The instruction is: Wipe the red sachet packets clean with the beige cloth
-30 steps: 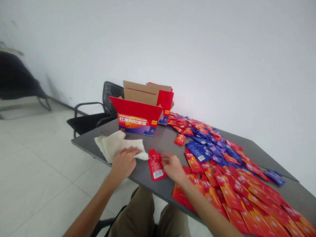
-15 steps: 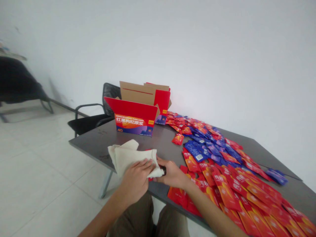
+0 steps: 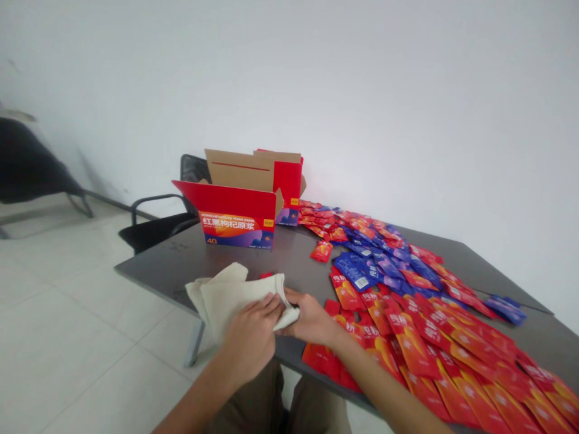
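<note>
An off-white folded cloth (image 3: 230, 296) is held just above the near edge of the table. My left hand (image 3: 253, 331) is closed over its front, fingers together. At its right end, my right hand (image 3: 309, 316) grips the rolled edge, the fingertips partly hidden by the fabric. Whether anything lies inside the folds cannot be seen. A bit of red (image 3: 266, 275) shows behind the cloth, mostly covered. To the right of my right hand lie overlapping red-orange pouches (image 3: 409, 340), and blue pouches (image 3: 362, 271) lie beyond them.
An open red and purple carton (image 3: 237, 226) stands on the dark table (image 3: 181, 256), with a second open carton (image 3: 289, 187) behind it. One red packet (image 3: 321, 251) lies apart from the pile. A black chair (image 3: 156, 226) is beyond the left edge; a white wall (image 3: 384, 108) is behind.
The view has shifted slightly. A dark object that showed at the cloth's right end by my right hand is now out of sight. Both hands still hold the cloth.
</note>
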Motion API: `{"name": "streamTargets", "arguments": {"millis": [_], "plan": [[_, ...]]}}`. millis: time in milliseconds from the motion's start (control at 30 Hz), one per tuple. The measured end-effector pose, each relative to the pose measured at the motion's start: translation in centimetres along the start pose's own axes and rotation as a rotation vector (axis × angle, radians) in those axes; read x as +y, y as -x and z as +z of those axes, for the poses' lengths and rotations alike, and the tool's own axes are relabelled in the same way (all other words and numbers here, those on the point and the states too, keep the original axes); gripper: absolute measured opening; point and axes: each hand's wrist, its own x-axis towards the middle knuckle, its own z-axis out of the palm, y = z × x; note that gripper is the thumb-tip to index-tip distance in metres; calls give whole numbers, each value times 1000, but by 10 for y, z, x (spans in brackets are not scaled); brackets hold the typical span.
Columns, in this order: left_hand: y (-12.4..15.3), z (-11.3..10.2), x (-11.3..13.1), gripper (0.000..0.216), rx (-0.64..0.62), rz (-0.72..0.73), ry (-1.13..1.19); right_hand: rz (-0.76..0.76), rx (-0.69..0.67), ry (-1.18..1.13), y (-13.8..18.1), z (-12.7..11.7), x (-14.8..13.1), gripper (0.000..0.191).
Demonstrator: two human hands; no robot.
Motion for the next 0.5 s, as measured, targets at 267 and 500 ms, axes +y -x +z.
{"name": "streamTargets", "arguments": {"millis": [267,500], "plan": [[-20,-2,-15,51,-21,-97,-94,28,2,-72,-4,-2,5,42],[-9,-1,-10,53,5,-49,-36,69,29,-92,-4,2,12,50]]}}
